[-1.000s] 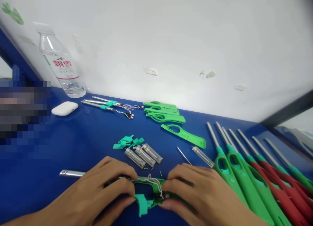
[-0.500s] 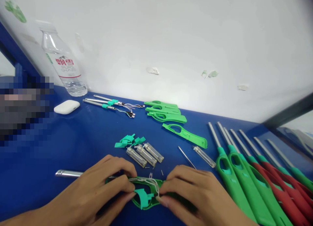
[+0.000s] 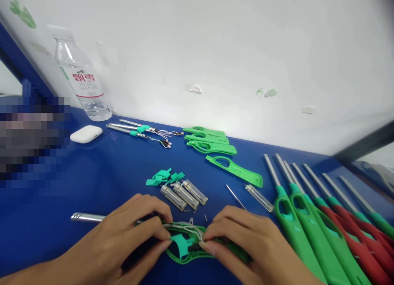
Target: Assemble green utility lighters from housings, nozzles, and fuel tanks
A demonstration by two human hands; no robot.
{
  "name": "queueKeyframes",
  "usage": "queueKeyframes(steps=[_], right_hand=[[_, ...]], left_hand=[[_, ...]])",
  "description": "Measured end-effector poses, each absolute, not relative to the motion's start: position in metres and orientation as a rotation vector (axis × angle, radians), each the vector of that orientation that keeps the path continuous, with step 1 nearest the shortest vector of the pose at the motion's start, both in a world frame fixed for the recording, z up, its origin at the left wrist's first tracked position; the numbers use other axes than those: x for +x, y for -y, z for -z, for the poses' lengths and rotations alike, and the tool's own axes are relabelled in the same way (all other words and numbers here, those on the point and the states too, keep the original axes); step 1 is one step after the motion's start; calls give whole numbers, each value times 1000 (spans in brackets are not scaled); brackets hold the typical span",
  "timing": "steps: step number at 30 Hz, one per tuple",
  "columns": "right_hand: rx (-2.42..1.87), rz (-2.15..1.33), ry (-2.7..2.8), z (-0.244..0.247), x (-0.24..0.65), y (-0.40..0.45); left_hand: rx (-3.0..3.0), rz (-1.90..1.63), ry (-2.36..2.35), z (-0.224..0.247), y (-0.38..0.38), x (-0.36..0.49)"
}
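Below the centre of the head view lies a green half-shell of a long-necked lighter (image 3: 177, 258) with a metal tube (image 3: 87, 217) reaching out left. My left hand (image 3: 132, 231) is closed, its thumb and fingers pinching the teal trigger (image 3: 182, 244) by its left edge, over the shell. My right hand (image 3: 246, 235) is closed too, thumb and fingertips gripping white wires (image 3: 197, 232) at the shell's right part. A dark piece (image 3: 193, 247) sits just right of the trigger. My hands partly cover the tube and the handle end.
Clear fuel tanks (image 3: 184, 194), teal triggers (image 3: 160, 177), small screws and a thin metal rod (image 3: 235, 196) lie beyond my hands. Green half-shells (image 3: 234, 172) and tubes with wires (image 3: 135, 131) lie farther back. Assembled lighters (image 3: 295, 235) line the right. A water bottle (image 3: 84, 77) stands by the wall.
My right fingers have shifted slightly with the wires. The dark piece beside the trigger now shows more plainly, and the camera view has moved a little.
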State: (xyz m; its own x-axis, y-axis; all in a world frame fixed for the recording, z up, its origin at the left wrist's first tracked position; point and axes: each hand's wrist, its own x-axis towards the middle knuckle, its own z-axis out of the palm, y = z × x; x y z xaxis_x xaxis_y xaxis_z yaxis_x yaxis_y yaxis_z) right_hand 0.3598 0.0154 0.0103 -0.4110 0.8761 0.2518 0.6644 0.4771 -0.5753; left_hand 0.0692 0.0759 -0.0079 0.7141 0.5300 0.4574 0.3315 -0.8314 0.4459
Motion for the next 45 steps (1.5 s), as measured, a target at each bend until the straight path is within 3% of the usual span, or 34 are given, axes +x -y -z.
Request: queueKeyframes(steps=[14, 36, 45], right_hand=[[-1191, -546, 2139, -9, 355, -15], [-1363, -892, 1880, -12, 349, -16], [-1486, -559, 2048, -19, 336, -26]], left_hand=[[2485, -901, -620, 8, -79, 73], [2559, -843, -528, 6, -82, 74], [2567, -895, -563, 0, -82, 77]])
